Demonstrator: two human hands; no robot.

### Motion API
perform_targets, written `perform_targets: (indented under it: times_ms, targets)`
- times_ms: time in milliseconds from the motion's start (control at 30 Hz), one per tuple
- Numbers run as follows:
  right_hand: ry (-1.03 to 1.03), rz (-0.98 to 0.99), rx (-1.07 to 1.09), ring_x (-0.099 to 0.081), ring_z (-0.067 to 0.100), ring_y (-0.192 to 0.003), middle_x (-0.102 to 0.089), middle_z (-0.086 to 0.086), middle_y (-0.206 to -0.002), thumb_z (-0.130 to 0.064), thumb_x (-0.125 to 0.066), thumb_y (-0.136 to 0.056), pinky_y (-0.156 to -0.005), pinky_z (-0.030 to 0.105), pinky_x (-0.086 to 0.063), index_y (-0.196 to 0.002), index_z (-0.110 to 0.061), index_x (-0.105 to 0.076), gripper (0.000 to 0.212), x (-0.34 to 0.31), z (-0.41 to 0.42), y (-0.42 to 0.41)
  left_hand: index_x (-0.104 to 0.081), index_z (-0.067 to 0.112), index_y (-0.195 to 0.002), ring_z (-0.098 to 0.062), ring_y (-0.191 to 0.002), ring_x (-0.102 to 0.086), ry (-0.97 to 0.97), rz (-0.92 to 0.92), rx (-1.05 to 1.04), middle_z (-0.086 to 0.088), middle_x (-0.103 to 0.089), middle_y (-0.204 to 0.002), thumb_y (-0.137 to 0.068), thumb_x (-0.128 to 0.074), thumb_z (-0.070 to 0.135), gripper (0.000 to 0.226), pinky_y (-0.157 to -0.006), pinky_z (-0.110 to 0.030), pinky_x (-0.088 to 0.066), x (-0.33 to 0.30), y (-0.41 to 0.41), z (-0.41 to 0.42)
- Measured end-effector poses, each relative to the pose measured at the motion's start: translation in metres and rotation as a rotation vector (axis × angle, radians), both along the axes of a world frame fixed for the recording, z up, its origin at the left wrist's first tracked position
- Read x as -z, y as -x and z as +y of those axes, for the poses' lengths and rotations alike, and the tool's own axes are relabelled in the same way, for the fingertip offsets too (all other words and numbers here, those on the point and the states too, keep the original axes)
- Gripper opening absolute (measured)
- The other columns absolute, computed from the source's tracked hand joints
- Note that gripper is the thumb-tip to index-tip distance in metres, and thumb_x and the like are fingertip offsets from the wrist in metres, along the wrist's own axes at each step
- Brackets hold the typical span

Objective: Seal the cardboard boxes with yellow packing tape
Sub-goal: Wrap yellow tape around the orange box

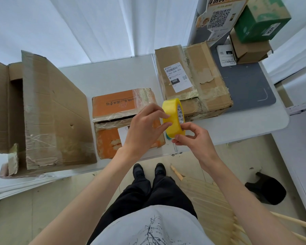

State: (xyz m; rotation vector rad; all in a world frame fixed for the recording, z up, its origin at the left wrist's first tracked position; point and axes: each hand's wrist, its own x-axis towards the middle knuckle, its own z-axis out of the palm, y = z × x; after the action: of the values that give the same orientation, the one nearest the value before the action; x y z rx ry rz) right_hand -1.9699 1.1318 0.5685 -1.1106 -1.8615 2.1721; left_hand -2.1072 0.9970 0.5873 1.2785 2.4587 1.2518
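A person standing at a white surface (113, 75) holds a bright yellow roll of packing tape (172, 119) upright in the air, above the near edge and just in front of the boxes. The left hand (145, 126) keeps a closed grip on the roll, fingers curled across its glossy yellow outer band; the right hand (193, 137) pinches the roll's lower edge between thumb and fingertips. The roll's white inner core shows a row of small dark triangle marks. Directly below the hands lies a small orange-and-brown cardboard box (117, 121), its top flaps meeting at a dark gap under old clear tape, with dark Chinese characters printed on the orange panel and a white label partly hidden by the left wrist. To the right sits a brown cardboard box with torn tape strips (201, 82), carrying a white shipping label (177, 76) that reads "060-068-A05" above a black patch marked "060". At the left stands a large open brown cardboard box (48, 106). At the far right, a green cardboard box (258, 22) rests on a smaller brown box (249, 50), beside a printed card with a QR code (219, 16).
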Motion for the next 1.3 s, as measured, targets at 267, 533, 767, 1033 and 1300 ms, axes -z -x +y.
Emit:
perform_targets:
  times_ms: [267,533,767,1033,1300]
  targets:
    - [0.029,0.038,-0.008,-0.076,0.032,-0.079,-0.073,0.01,-0.107,-0.013,-0.076,-0.089,-0.071,0.032,-0.062,-0.114,-0.012,-0.069,0.026,-0.007,0.001,0.005,-0.07,0.01,-0.11,-0.016,-0.096,-0.055,0.043,-0.008,0.096,-0.004,-0.054,-0.109,-0.077,-0.085,0.041,0.047,-0.082,-0.028,-0.051,0.009,0.001,-0.001]
    - [0.048,0.022,-0.026,-0.076,0.035,-0.076,-0.068,0.018,-0.113,-0.008,-0.074,-0.09,-0.069,0.033,-0.062,-0.115,-0.009,-0.067,0.026,-0.006,0.001,0.007,-0.074,0.013,-0.1,-0.011,-0.094,-0.059,-0.026,-0.158,0.11,0.002,-0.056,-0.101,-0.084,-0.082,0.02,0.02,-0.083,-0.027,-0.053,0.007,0.018,0.0]
    - [0.071,0.022,-0.027,-0.075,0.037,-0.075,-0.071,0.016,-0.109,-0.009,-0.075,-0.09,-0.066,0.033,-0.062,-0.114,-0.01,-0.068,0.025,-0.008,0.001,0.011,-0.072,0.011,-0.103,-0.014,-0.094,-0.059,-0.018,-0.135,0.113,-0.001,-0.055,-0.103,-0.087,-0.08,0.021,0.021,-0.083,-0.033,-0.054,0.007,0.021,0.0]
    - [0.088,0.026,-0.025,-0.075,0.038,-0.073,-0.073,0.012,-0.104,-0.011,-0.076,-0.089,-0.065,0.032,-0.061,-0.111,-0.011,-0.071,0.022,-0.013,0.002,0.016,-0.071,0.01,-0.112,-0.02,-0.098,-0.056,0.022,-0.036,0.137,-0.004,-0.055,-0.107,-0.084,-0.082,0.032,0.037,-0.085,-0.036,-0.052,0.003,0.022,0.0]
    - [0.162,0.041,0.05,-0.074,0.037,-0.069,-0.075,0.012,-0.1,-0.019,-0.075,-0.091,-0.058,0.029,-0.059,-0.113,-0.008,-0.068,0.025,-0.018,0.0,0.023,-0.069,0.009,-0.129,-0.026,-0.107,-0.062,0.061,0.332,0.18,-0.011,-0.063,-0.121,-0.101,-0.065,0.022,0.031,-0.082,-0.042,-0.058,0.018,0.007,-0.004]
